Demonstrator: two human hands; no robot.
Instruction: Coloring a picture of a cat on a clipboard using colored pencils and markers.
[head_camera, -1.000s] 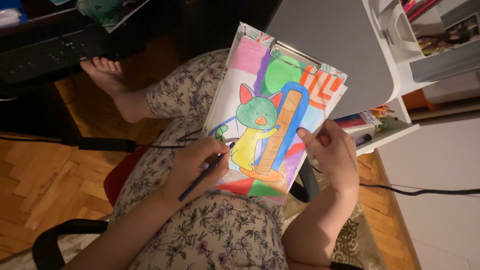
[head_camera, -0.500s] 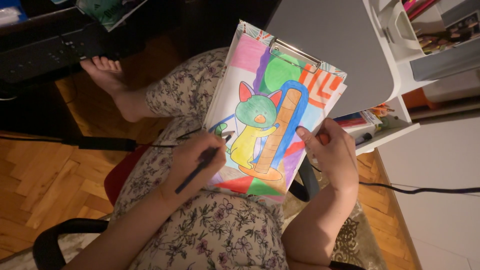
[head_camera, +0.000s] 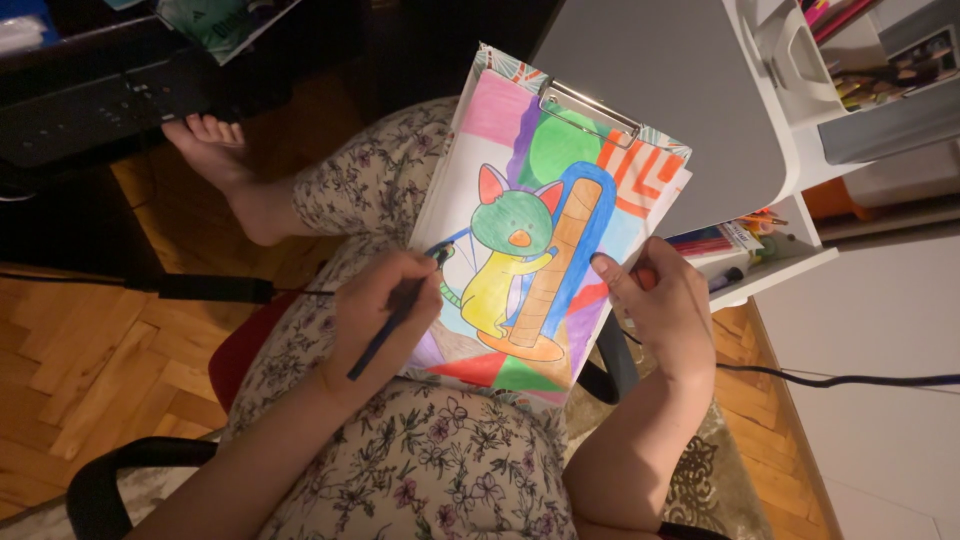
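Resting on the lap at frame centre, the clipboard (head_camera: 560, 170) carries a coloured cat drawing (head_camera: 520, 260). The right hand (head_camera: 665, 305) clamps its right edge. The left hand (head_camera: 385, 310), fingers closed on a dark pen (head_camera: 395, 315), touches the tip to the drawing's left edge.

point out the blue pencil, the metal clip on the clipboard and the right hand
blue pencil (head_camera: 378, 340), head view, on the middle of its shaft
metal clip (head_camera: 590, 108), head view, on its wire bar
right hand (head_camera: 665, 305), head view, on the back of the hand
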